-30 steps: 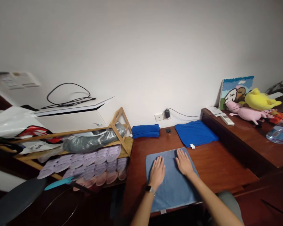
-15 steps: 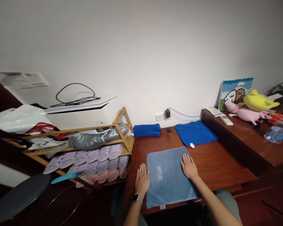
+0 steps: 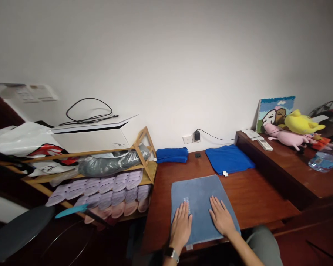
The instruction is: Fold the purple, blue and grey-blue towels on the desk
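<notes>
A grey-blue cloth [image 3: 197,188] with white lettering lies flat at the front of the brown wooden table [image 3: 255,195]. My left hand [image 3: 181,225] rests open on its left part, partly covering the lettering, with a watch on the wrist. On the right part of the cloth lies my right hand [image 3: 222,218], palm down with fingers stretched out. Neither hand holds anything. Behind, a bright blue cloth [image 3: 229,159] is spread near the wall, and a folded blue cloth [image 3: 172,155] sits at the table's back left corner.
Left of the table stands a wooden rack [image 3: 148,171] with purple and pink slippers [image 3: 107,184] and a white box [image 3: 91,139]. On the raised right surface are plush toys [image 3: 288,138], a remote [image 3: 265,145] and a water bottle [image 3: 326,157]. A black plug [image 3: 197,135] is in the wall.
My left hand has moved right, from the cloth's left edge onto the lettering. My right hand has shifted slightly inward and toward me. The view has tilted a little.
</notes>
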`<state>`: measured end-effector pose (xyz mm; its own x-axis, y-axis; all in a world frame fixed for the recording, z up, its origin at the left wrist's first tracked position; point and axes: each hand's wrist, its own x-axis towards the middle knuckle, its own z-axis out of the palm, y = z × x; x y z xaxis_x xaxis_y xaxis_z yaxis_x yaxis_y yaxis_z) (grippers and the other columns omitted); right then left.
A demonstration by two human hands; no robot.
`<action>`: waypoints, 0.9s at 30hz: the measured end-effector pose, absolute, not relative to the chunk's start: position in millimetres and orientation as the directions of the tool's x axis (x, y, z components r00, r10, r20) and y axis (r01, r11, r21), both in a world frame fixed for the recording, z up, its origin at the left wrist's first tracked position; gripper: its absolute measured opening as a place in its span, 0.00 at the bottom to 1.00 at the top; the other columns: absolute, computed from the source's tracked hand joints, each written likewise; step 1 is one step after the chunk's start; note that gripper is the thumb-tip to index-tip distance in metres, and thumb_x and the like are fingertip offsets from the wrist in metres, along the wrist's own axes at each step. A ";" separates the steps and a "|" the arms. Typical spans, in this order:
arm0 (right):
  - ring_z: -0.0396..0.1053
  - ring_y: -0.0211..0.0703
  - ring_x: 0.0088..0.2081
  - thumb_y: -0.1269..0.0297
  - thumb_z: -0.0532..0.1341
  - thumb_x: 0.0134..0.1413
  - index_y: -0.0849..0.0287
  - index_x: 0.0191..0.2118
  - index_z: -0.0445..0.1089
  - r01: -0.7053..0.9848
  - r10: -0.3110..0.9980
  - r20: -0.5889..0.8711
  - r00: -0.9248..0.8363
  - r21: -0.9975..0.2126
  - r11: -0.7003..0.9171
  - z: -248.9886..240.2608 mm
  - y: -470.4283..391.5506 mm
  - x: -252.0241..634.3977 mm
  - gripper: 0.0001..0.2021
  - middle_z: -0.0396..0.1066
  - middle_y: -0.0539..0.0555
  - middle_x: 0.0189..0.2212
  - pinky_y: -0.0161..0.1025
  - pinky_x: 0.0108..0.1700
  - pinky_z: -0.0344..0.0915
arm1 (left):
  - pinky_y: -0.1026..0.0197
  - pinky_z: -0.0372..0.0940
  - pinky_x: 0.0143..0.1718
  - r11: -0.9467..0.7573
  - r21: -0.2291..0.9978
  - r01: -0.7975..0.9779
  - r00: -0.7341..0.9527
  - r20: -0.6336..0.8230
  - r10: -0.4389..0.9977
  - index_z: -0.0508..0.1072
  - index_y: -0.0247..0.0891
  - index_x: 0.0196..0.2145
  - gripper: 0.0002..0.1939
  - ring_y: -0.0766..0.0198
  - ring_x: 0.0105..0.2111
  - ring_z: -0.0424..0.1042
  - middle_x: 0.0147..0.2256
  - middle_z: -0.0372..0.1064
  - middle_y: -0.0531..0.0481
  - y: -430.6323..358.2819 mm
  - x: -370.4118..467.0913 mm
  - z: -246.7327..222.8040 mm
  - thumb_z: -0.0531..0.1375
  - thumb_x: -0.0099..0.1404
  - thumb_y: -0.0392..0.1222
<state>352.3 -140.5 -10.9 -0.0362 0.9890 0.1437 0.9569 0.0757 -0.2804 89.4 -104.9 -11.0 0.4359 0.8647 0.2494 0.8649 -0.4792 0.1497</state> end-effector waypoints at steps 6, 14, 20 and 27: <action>0.48 0.53 0.75 0.52 0.42 0.74 0.65 0.74 0.54 0.961 0.988 0.087 0.130 -0.254 -0.104 3.7 -144.6 390.0 0.32 0.51 0.59 0.74 0.57 0.75 0.47 | 0.43 0.57 0.71 -0.316 0.101 0.943 0.269 0.327 0.906 0.56 0.38 0.74 0.30 0.52 0.71 0.58 0.70 0.59 0.41 -114.3 38.7 -10.9 0.46 0.78 0.46; 0.51 0.49 0.74 0.56 0.43 0.74 0.60 0.74 0.54 0.953 0.973 0.206 -0.107 -0.259 0.160 -9.3 -159.8 327.6 0.29 0.53 0.56 0.74 0.52 0.74 0.51 | 0.42 0.58 0.71 -0.640 0.180 0.747 0.587 0.272 0.762 0.52 0.44 0.74 0.29 0.54 0.72 0.55 0.73 0.53 0.46 -129.5 153.1 16.9 0.45 0.80 0.44; 0.52 0.50 0.74 0.55 0.43 0.74 0.57 0.74 0.54 0.956 0.981 0.176 -0.083 -0.265 0.129 -7.7 -144.5 323.9 0.29 0.53 0.55 0.73 0.52 0.74 0.51 | 0.42 0.57 0.71 -0.622 0.186 0.761 0.583 0.227 0.780 0.54 0.43 0.74 0.28 0.54 0.72 0.56 0.73 0.54 0.46 -115.3 150.4 6.0 0.43 0.80 0.46; 0.51 0.50 0.74 0.49 0.42 0.74 0.56 0.75 0.51 0.959 0.987 0.160 0.011 -0.280 0.035 -16.2 -158.2 353.5 0.31 0.51 0.55 0.74 0.54 0.74 0.50 | 0.42 0.58 0.70 -0.404 0.123 0.906 0.359 0.279 0.891 0.52 0.47 0.75 0.29 0.53 0.71 0.58 0.72 0.56 0.47 -107.5 63.2 -16.4 0.45 0.79 0.47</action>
<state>353.5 -158.2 -16.2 0.0111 0.9870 0.1603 0.9593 0.0347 -0.2802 63.2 -107.5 -16.4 0.3594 0.8906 0.2786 0.9063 -0.4042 0.1232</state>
